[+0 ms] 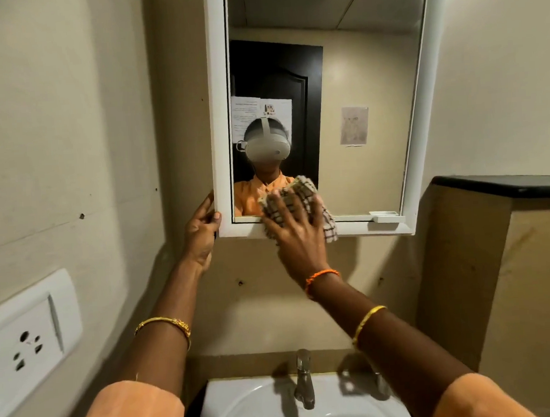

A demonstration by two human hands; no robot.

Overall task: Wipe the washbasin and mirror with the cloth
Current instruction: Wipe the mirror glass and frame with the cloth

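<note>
**Checked cloth pressed to the lower edge of the mirror**

The right hand [296,239] lay flat against the brown-and-white checked cloth [302,203], its fingers [283,207] spread and nearly straight, pressing the bunched fabric onto the glass at the bottom of the white-framed wall mirror [356,90]. Part of the cloth hung over the lower rail of the frame, to the right of the hand. An orange thread band [321,278] circled the right wrist, and a thin gold bangle [367,320] sat nearer on the forearm.

The left hand [202,230] gripped the mirror's lower left corner, thumb on the front of the frame and the other fingers curled round its outer edge. A second gold bangle [163,324] ringed the left forearm. Both arms emerged from loose orange sleeves [131,413] at the near edge of the view.

Below, near the bottom of the scene, stood the white ceramic washbasin [234,410] with a chrome tap [304,379] rising from its far rim. A white wall socket plate [27,339] was fixed to the beige wall on the left. On the right, a black ledge [504,186] topped a tan partition. A small white tray [385,216] sat at the mirror frame's lower right corner. The glass reflected a dark door with papers fixed to it.
</note>
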